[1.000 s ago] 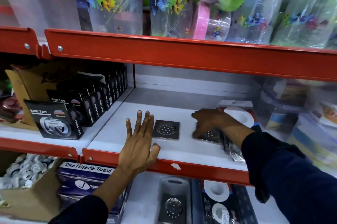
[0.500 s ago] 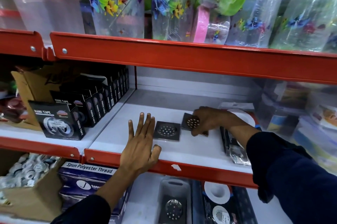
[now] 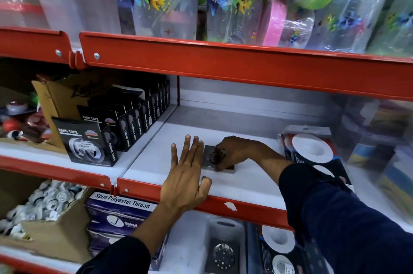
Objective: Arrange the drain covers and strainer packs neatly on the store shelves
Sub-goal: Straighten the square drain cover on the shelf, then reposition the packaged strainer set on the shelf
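A square metal drain cover point(image 3: 210, 155) with round holes lies on the white middle shelf point(image 3: 223, 124), stacked on a second cover whose edge point(image 3: 231, 170) shows beneath. My right hand point(image 3: 238, 152) grips the top cover from the right, fingers over its holes. My left hand point(image 3: 185, 175) rests flat and open on the shelf, fingertips against the stack's left side. Strainer packs point(image 3: 310, 151) with white round strainers lie to the right. On the lower shelf sit a packed drain cover point(image 3: 223, 251) and more strainer packs point(image 3: 278, 247).
Black nano tape boxes point(image 3: 89, 144) fill the shelf bay to the left. Thread boxes point(image 3: 120, 206) and a cardboard box of small parts point(image 3: 44, 204) sit below. Clear plastic containers point(image 3: 380, 139) crowd the right. The red upper shelf lip point(image 3: 223, 66) overhangs.
My right hand brought a second drain cover leftward from beside the strainer packs and set it onto the first cover. My left hand stayed flat beside the stack.
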Available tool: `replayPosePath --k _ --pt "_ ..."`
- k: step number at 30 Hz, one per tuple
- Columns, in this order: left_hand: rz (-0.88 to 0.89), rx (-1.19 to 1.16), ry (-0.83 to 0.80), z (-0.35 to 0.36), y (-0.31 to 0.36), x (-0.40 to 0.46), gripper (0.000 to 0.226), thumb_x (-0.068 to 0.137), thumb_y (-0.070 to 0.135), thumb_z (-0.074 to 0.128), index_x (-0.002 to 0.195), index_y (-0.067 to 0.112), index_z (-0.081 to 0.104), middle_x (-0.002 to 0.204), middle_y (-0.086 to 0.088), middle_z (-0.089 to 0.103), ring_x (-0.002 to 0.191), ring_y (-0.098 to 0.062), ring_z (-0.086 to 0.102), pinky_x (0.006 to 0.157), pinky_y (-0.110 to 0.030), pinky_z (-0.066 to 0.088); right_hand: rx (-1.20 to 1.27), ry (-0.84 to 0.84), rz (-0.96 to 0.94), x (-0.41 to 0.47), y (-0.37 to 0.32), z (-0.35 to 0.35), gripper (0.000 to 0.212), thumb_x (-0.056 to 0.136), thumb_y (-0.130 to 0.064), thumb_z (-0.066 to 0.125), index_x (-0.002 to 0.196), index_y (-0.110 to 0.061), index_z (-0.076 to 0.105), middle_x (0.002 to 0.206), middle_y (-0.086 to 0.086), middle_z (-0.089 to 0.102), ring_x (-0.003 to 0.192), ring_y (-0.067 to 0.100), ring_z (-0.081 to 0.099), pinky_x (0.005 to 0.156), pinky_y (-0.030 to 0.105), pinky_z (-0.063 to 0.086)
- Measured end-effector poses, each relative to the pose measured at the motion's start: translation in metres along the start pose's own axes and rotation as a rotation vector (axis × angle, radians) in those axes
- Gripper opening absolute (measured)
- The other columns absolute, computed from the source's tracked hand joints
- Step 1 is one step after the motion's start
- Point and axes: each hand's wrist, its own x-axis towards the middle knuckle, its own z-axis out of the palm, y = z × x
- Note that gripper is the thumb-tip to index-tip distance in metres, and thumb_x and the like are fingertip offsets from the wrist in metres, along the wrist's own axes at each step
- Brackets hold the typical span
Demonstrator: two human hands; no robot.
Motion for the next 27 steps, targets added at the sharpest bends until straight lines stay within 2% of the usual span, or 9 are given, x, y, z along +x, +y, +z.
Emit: replayPosePath --k 6,8,10,13,16,19,23,25,27 --pt "0.003 0.015 -0.014 0.000 -0.002 0.000 0.087 0.079 0.042 0.027 0.156 0.007 0.008 0.167 -0.011 0.004 0.154 -0.023 -0.015 0.124 -0.056 -0.002 -0.002 0.031 0.004 -0.008 -0.001 0.002 0.049 0.074 -0.054 0.077 0.103 -0.016 0.065 0.100 0.004 0.069 0.090 0.024 0.064 0.070 0.031 0.051" --pt "0.007 0.031 -0.021 0.000 -0.002 0.000 0.086 0.080 0.043 0.027 0.156 0.006 0.009 0.167 -0.012 0.005 0.154 -0.024 -0.014 0.124 -0.058 -0.001 0.005 0.082 0.005 -0.019 0.001 0.003 0.058 0.076 -0.052 0.076 0.117 -0.014 0.061 0.117 0.007 0.065 0.105 0.029 0.061 0.084 0.036 0.053" --pt "0.013 0.049 -0.036 0.000 -0.005 -0.002 0.085 0.081 0.043 0.028 0.156 0.006 0.010 0.166 -0.012 0.005 0.154 -0.027 -0.014 0.122 -0.062 -0.001 -0.027 0.164 0.014 -0.037 0.006 0.003 0.078 0.081 -0.052 0.072 0.141 -0.010 0.046 0.147 0.009 0.047 0.133 0.030 0.046 0.107 0.042 0.043" --pt "0.031 0.035 -0.056 0.000 -0.002 -0.004 0.082 0.084 0.045 0.025 0.156 0.011 0.010 0.166 -0.011 0.001 0.152 -0.030 -0.018 0.121 -0.065 -0.007 -0.056 0.356 0.023 -0.077 0.023 0.006 0.083 0.089 -0.051 0.063 0.153 -0.012 0.028 0.163 0.006 0.024 0.148 0.027 0.024 0.120 0.039 0.026" --pt "0.067 -0.027 -0.123 -0.002 0.026 0.005 0.083 0.083 0.048 0.016 0.157 0.014 0.003 0.166 -0.006 -0.008 0.151 -0.026 -0.025 0.122 -0.060 -0.010 -0.090 0.487 0.098 -0.114 0.053 0.013 0.081 0.093 -0.052 0.055 0.155 -0.014 0.020 0.164 0.004 0.019 0.150 0.026 0.017 0.122 0.036 0.018" --pt "0.140 -0.063 -0.137 0.001 0.070 0.022 0.083 0.082 0.049 0.014 0.157 0.015 0.007 0.167 -0.006 -0.004 0.153 -0.025 -0.018 0.124 -0.056 -0.004 -0.084 0.535 0.197 -0.144 0.083 0.023 0.082 0.092 -0.050 0.057 0.155 -0.013 0.021 0.164 0.008 0.021 0.150 0.028 0.020 0.123 0.038 0.018" --pt "0.218 -0.037 -0.235 0.014 0.126 0.044 0.085 0.080 0.049 0.007 0.157 0.014 0.002 0.167 -0.006 -0.010 0.152 -0.024 -0.021 0.124 -0.053 -0.006 -0.060 0.640 0.276 -0.182 0.115 0.038 0.075 0.081 -0.034 0.069 0.145 -0.006 0.042 0.151 0.018 0.043 0.138 0.041 0.038 0.115 0.045 0.031" --pt "0.226 -0.035 -0.291 0.022 0.148 0.054 0.080 0.085 0.047 0.007 0.157 0.013 0.001 0.167 -0.006 -0.010 0.152 -0.024 -0.020 0.124 -0.052 -0.007 -0.066 0.696 0.339 -0.196 0.133 0.048 0.071 0.080 -0.037 0.067 0.140 -0.003 0.048 0.145 0.020 0.050 0.135 0.043 0.042 0.111 0.048 0.038" --pt "0.217 -0.057 -0.323 0.026 0.167 0.059 0.071 0.094 0.043 0.016 0.157 0.010 0.005 0.167 -0.009 -0.001 0.154 -0.025 -0.012 0.125 -0.051 -0.003 -0.033 0.714 0.418 -0.205 0.148 0.058 0.071 0.083 -0.041 0.062 0.141 -0.004 0.046 0.144 0.019 0.050 0.131 0.041 0.046 0.105 0.045 0.045"
